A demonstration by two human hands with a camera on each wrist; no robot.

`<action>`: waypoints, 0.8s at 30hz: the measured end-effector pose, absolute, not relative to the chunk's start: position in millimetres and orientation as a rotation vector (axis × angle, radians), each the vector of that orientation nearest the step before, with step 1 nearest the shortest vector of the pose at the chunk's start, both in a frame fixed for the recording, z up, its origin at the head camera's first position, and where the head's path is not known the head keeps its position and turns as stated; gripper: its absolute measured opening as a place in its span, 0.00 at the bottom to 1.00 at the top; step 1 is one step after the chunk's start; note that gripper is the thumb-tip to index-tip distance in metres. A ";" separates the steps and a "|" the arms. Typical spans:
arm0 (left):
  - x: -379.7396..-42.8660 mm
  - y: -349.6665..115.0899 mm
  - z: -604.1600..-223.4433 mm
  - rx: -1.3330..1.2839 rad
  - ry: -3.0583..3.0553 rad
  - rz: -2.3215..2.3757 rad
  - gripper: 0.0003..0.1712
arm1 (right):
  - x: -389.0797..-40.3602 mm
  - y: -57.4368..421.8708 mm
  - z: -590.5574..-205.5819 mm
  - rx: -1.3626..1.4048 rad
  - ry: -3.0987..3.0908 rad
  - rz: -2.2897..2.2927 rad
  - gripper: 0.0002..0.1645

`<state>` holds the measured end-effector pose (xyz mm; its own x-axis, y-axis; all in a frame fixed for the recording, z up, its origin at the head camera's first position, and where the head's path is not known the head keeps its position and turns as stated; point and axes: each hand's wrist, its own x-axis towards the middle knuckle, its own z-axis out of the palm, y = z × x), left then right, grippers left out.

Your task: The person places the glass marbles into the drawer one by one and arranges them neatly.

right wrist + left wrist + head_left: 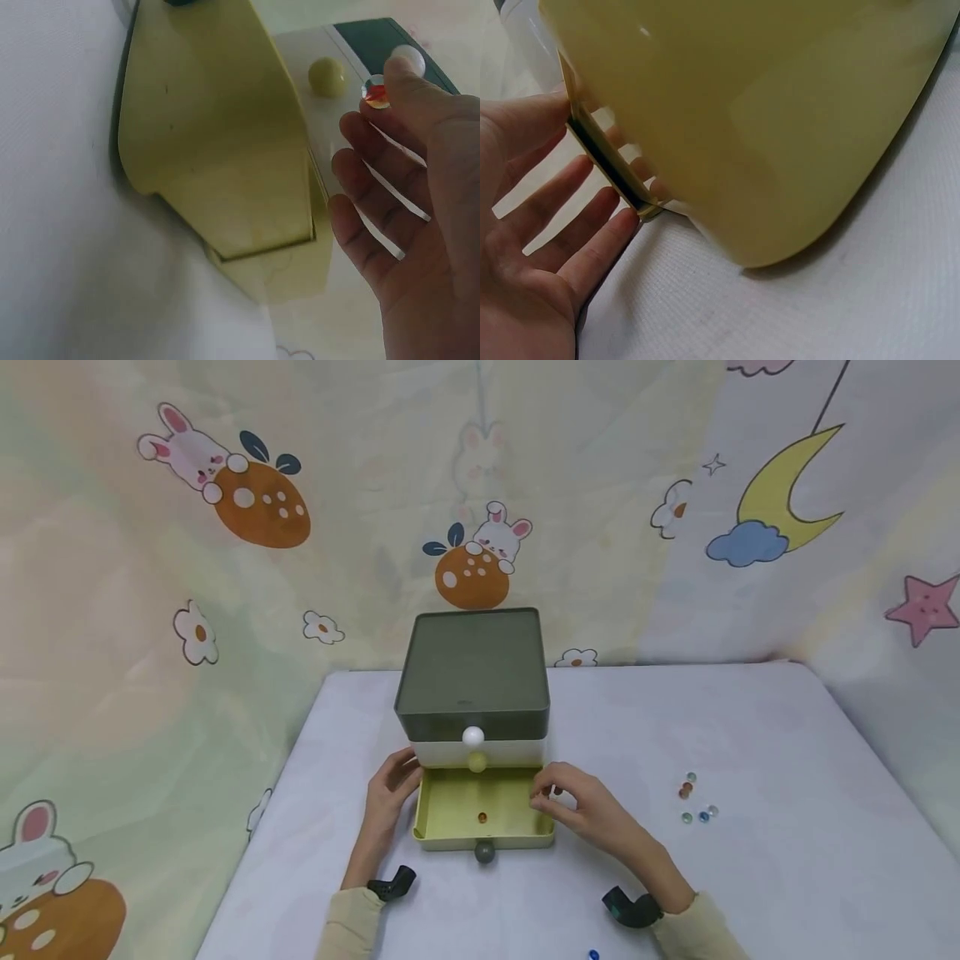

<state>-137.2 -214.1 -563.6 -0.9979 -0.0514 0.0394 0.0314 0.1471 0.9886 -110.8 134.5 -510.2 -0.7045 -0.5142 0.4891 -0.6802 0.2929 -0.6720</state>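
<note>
A small drawer box (pixel 474 664) with a dark green top stands on the table, its yellow-green bottom drawer (pixel 450 802) pulled out. One orange-brown marble (pixel 482 817) lies on the drawer's floor. Between thumb and index finger, my right hand (pixel 592 806) pinches a clear marble (pixel 375 92) with a red-orange swirl, above the drawer's right side. The other fingers of that hand are loosely bent. My left hand (pixel 386 803) rests at the left side of the box, fingers extended and touching the edge by the drawer (pixel 727 120).
Several loose marbles, among them a blue one (pixel 703 817) and an orange one (pixel 686 790), lie on the white tablecloth (pixel 787 860) at the right. Another blue marble (pixel 593 954) is near the front. Behind the table hangs a patterned cloth (pixel 375 485).
</note>
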 end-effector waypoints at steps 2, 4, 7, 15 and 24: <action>-137.2 -213.5 -563.6 0.010 -2.332 -2.007 0.25 | -112.7 127.2 -508.1 1.148 -2.401 1.287 0.09; -136.8 -213.2 -563.7 0.007 -2.332 -2.005 0.25 | -113.9 120.3 -505.8 1.165 -2.452 1.200 0.09; -136.3 -213.5 -563.5 0.015 -2.324 -2.011 0.24 | -116.0 111.0 -502.2 1.159 -2.558 1.098 0.07; -135.3 -214.8 -565.3 0.036 -2.342 -1.997 0.25 | -119.4 96.0 -508.9 1.231 -2.639 0.810 0.08; -136.8 -214.1 -562.8 0.036 -2.338 -2.001 0.25 | -120.1 86.0 -507.6 1.242 -2.716 0.655 0.07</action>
